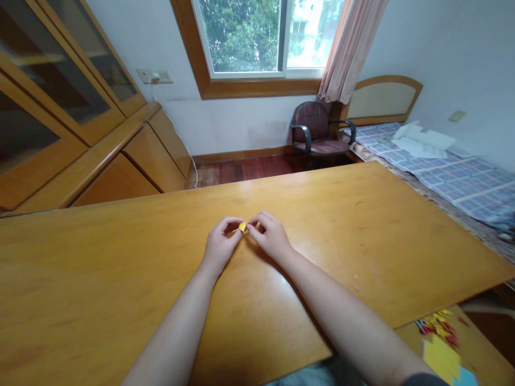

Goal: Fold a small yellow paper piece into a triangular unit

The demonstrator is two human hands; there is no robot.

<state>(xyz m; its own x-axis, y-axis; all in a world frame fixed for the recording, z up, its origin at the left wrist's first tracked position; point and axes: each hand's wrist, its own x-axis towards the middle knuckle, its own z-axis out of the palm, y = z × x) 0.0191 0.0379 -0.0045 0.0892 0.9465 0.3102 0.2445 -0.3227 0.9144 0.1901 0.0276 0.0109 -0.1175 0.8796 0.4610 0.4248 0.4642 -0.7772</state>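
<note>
A small piece of folded yellow paper [242,227] is held up between my two hands, just above the wooden table [132,268]. My left hand [220,242] pinches it from the left with thumb and fingers. From the other side, my right hand [270,234] is closed at its right end, thumb against fingertips. The fingers cover part of the paper, so its full shape is hidden.
At lower right, a lower surface holds a pile of red and yellow folded pieces [440,327] and yellow paper sheets [441,358]. A maroon armchair [311,126] stands beyond the table, beside a bed [450,166]. Wooden cabinets [156,145] line the left.
</note>
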